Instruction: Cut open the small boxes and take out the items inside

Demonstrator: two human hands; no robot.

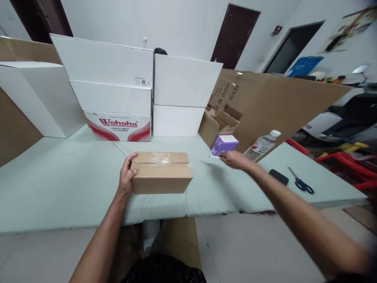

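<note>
In the head view a brown cardboard box (161, 184) rests on the table in front of me, clear tape across its top seam. My left hand (127, 175) grips the box's left end, thumb on the near side and fingers round the back. To the right, my right hand (233, 160) is closed on a thin white pen-like tool (215, 157) whose narrow tip points left, apart from the box. Its exact kind is too small to make out. Just beyond that hand stands a purple-and-white tissue pack (225, 145).
White cartons, one marked Wahaha (118, 126), line the back. An open brown carton (219, 124) stands beside a large cardboard sheet (273, 104). A clear plastic bottle (263, 146), a black flat object (278, 177) and scissors (301, 183) are at the right of the green-covered table (73, 188).
</note>
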